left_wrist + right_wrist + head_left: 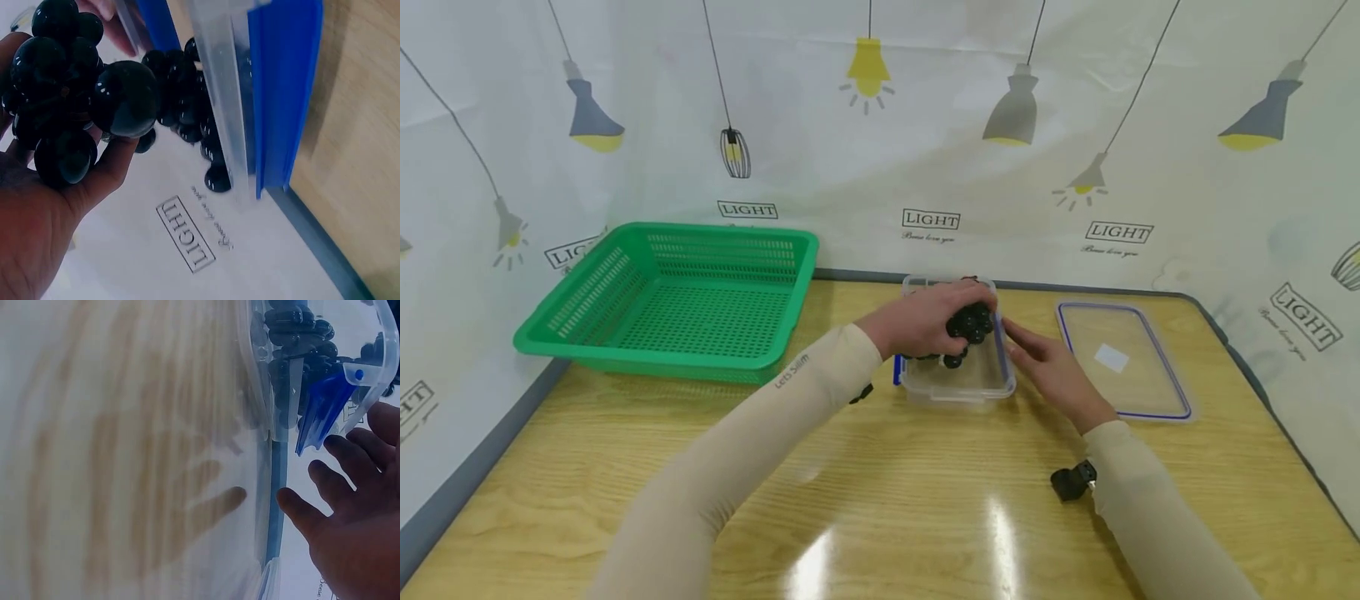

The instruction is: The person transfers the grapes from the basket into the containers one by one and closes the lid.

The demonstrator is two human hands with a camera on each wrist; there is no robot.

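Observation:
My left hand (921, 318) grips a bunch of dark grapes (972, 322) over a clear plastic box (958, 392) with blue side latches. In the left wrist view, fingers and thumb curl round that bunch (59, 100), and more dark grapes (184, 103) lie inside the box beyond it. At the box's right side is my right hand (1054, 371), fingers extended, fingertips right at the wall. The right wrist view has this hand (359, 531) spread beneath a hanging blue latch (325, 406), with grapes showing through the clear wall.
A green slotted basket (775, 365) stands at the back left. To the right lies a clear lid (1138, 350) with a blue seal and a white label. A printed sheet (865, 167) rises behind the wooden table (880, 517).

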